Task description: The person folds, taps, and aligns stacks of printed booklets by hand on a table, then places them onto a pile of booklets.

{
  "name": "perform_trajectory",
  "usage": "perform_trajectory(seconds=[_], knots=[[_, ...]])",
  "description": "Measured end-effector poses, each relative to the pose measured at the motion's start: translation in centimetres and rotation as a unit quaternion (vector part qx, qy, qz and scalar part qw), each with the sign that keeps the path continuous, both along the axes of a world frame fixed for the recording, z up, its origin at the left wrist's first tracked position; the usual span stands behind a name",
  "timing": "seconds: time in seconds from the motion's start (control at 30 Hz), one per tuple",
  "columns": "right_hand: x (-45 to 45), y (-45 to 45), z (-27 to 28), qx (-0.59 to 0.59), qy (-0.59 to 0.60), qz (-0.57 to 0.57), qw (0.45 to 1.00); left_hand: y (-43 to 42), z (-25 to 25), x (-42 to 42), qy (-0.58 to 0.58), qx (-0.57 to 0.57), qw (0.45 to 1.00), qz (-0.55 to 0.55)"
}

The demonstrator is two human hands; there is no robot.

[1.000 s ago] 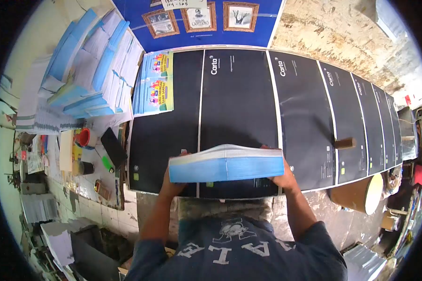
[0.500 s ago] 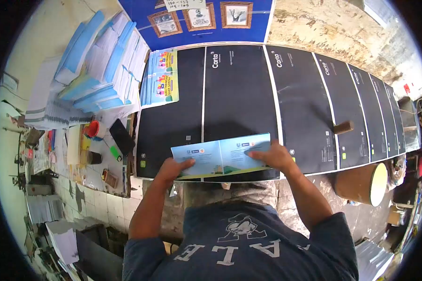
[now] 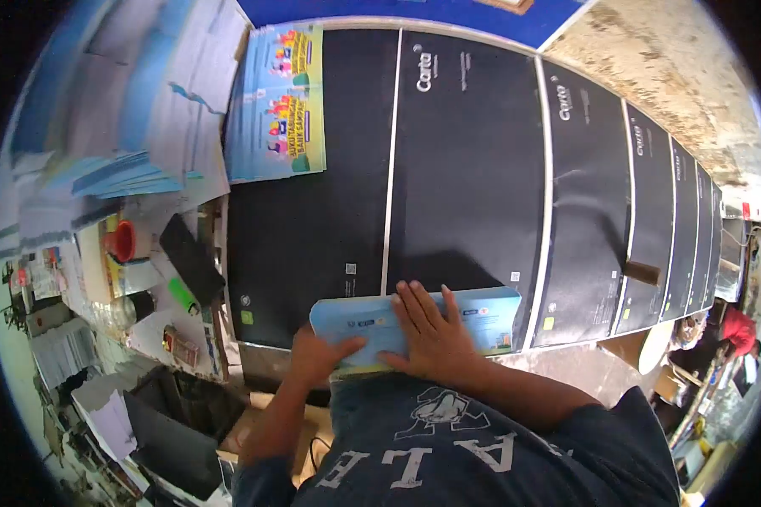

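Observation:
A light-blue printed sheet with a green lower border lies across the front edge of the black-covered table. Its far edge looks slightly curled. My left hand grips the sheet's near left corner, thumb on top and the other fingers out of sight. Flat on the middle of the sheet rests my right hand, fingers stretched out and pointing away from me. At the table's far left is a pile of similar blue and yellow printed sheets.
Tall stacks of paper rise at the left. Below them a side table holds a dark phone, a red cup and a green object. A wooden block lies on the black table's right part.
My right hand has moved left from the sheet's right edge to lie flat on its middle. The sheet has come closer to my body. My view has shifted nearer the table.

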State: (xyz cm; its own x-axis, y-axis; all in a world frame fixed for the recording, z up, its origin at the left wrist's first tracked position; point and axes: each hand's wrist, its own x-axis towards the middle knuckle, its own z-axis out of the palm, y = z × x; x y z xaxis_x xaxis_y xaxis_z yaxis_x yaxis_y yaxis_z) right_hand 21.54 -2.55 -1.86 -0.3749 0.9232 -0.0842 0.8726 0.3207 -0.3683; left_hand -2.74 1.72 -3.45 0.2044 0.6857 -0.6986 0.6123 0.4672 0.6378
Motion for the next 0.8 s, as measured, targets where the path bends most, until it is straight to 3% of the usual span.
perform_trajectory(seconds=[0.07,0.13,0.23,0.37,0.43,0.47,0.53,0.57,0.63,0.73,0.8], knots=[[0.1,-0.1,-0.2,-0.027,-0.005,0.010,1.000,0.0,0.3,0.3,0.030,-0.016,0.999,-0.019],[0.3,0.2,-1.2,-0.056,-0.009,0.016,0.998,-0.1,0.4,0.6,-0.039,-0.038,0.994,0.095],[0.4,-0.6,-2.2,-0.007,0.006,0.013,1.000,-0.2,0.6,0.8,-0.030,-0.085,0.990,0.113],[0.6,-0.3,-2.3,0.020,-0.010,0.027,0.999,1.1,2.6,0.1,0.011,-0.134,0.990,0.046],[0.2,-0.6,-2.3,0.025,-0.013,0.027,0.999,0.9,5.1,-0.2,0.077,0.021,0.984,0.162],[0.3,-0.2,-2.4,0.011,-0.010,0.018,1.000,1.5,6.6,1.7,0.078,0.144,0.974,0.158],[0.3,-0.6,-1.7,0.010,0.002,0.023,1.000,4.2,7.8,7.4,0.137,0.335,0.932,-0.024],[0.3,-0.7,-1.7,0.010,0.006,0.018,1.000,5.2,7.1,9.2,0.192,0.401,0.873,-0.199],[0.7,0.1,-1.0,-0.029,0.005,0.029,0.999,5.4,1.7,11.5,0.232,0.392,0.864,-0.217],[0.5,1.1,-1.0,-0.006,0.008,0.043,0.999,6.5,1.7,11.2,0.269,0.360,0.864,-0.226],[0.6,0.3,-0.7,-0.065,0.008,0.015,0.998,5.6,1.3,11.3,0.194,0.391,0.885,-0.163]])
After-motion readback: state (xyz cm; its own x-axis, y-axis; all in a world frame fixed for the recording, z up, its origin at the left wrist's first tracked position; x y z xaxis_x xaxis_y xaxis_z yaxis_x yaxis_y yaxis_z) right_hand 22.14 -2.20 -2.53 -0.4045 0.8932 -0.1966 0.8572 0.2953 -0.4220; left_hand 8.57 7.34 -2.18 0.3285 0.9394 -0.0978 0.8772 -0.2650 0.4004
